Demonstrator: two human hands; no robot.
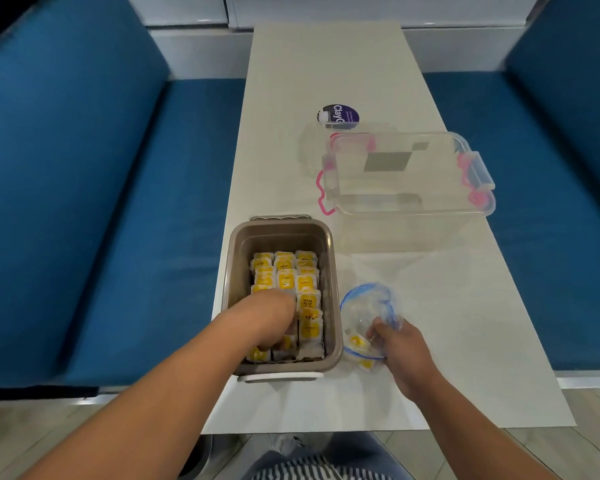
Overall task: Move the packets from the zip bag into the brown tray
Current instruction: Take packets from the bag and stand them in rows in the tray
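While my right hand (400, 356) pinches the open zip bag (364, 306) just right of lower centre, a few yellow packets (356, 342) lie inside it. My left hand (276, 315) dips into the brown tray (238, 271) at lower centre, among stacked packets (284, 275) standing in rows; whether its fingers hold one, I cannot tell.

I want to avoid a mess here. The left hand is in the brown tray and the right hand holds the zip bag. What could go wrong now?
1. The left hand, reaching among the packets lined up in the brown tray, may disturb a row.
2. The zip bag gapes open in the right hand; its remaining packets could spill onto the table.
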